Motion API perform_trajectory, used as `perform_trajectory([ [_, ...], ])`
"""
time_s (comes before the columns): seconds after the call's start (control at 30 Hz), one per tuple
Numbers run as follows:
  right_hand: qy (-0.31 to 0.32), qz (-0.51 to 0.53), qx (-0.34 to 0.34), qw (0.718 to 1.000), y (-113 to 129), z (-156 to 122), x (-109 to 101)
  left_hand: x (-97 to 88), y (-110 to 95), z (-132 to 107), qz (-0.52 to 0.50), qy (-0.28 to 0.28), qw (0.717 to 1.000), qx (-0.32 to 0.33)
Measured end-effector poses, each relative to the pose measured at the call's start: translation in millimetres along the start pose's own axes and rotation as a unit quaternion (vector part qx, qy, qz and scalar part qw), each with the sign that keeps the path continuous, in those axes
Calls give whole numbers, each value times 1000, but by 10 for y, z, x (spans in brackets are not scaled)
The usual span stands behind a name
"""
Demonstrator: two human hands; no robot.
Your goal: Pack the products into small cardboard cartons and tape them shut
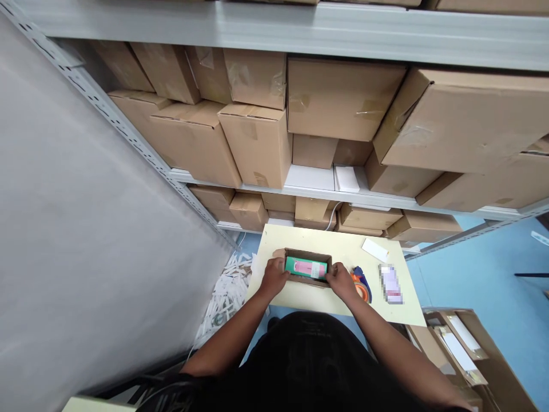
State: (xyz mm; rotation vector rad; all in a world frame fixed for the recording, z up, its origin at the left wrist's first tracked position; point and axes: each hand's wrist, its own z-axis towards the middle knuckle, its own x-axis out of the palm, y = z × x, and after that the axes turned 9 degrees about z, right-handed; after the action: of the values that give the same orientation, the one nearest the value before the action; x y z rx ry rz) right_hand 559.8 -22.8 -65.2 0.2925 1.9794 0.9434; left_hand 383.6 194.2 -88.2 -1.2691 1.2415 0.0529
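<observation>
A small open cardboard box (307,254) stands on the pale yellow table. Inside it lies a flat green box with a pink panel and a white label (305,268). My left hand (274,278) grips the left end of the cardboard box, fingers curled over its edge near a folded-out flap. At the opposite end, my right hand (341,280) has its fingers bent onto the right edge, close to the green box's corner. Just right of that hand is a blue tape dispenser with an orange roll (362,284).
On the table (291,294) are a slim white box (374,250) and a blurred phone-like item (390,284). Shelves (300,183) packed with cartons rise behind. Paper shreds (227,289) cover the floor at left. A large open carton (476,355) stands at lower right.
</observation>
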Motion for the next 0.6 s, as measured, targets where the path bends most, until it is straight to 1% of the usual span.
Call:
perform_trajectory([
  [0.07, -34, 7, 13, 999, -114, -49, -57, 10, 99, -9, -46, -26, 997, -63],
  [0.1, -33, 13, 34, 999, -184, -83, -75, 15, 157, -15, -77, -32, 991, -105],
  [0.13, -14, 27, 66, 997, -256, -121, -83, 21, 215, -21, -115, -27, 982, -146],
  [0.17, 20, 49, 109, 993, -326, -158, -79, 28, 268, -27, -158, -6, 971, -181],
  [0.23, 99, 117, 196, 969, -437, -219, -38, 51, 345, -37, -233, 71, 946, -215],
  [0.27, 124, 157, 226, 953, -473, -237, -3, 66, 362, -40, -256, 111, 936, -216],
  [0.3, 136, 197, 242, 940, -494, -245, 36, 84, 365, -39, -268, 146, 929, -209],
  [0.37, 133, 254, 250, 925, -499, -230, 117, 126, 334, -27, -266, 181, 927, -192],
  [0.43, 122, 285, 241, 920, -477, -182, 182, 166, 278, -5, -258, 189, 930, -182],
  [0.5, 113, 297, 226, 921, -459, -120, 216, 196, 223, 5, -255, 192, 931, -177],
  [0.6, 111, 292, 194, 930, -484, -28, 194, 231, 166, -74, -250, 170, 935, -184],
])
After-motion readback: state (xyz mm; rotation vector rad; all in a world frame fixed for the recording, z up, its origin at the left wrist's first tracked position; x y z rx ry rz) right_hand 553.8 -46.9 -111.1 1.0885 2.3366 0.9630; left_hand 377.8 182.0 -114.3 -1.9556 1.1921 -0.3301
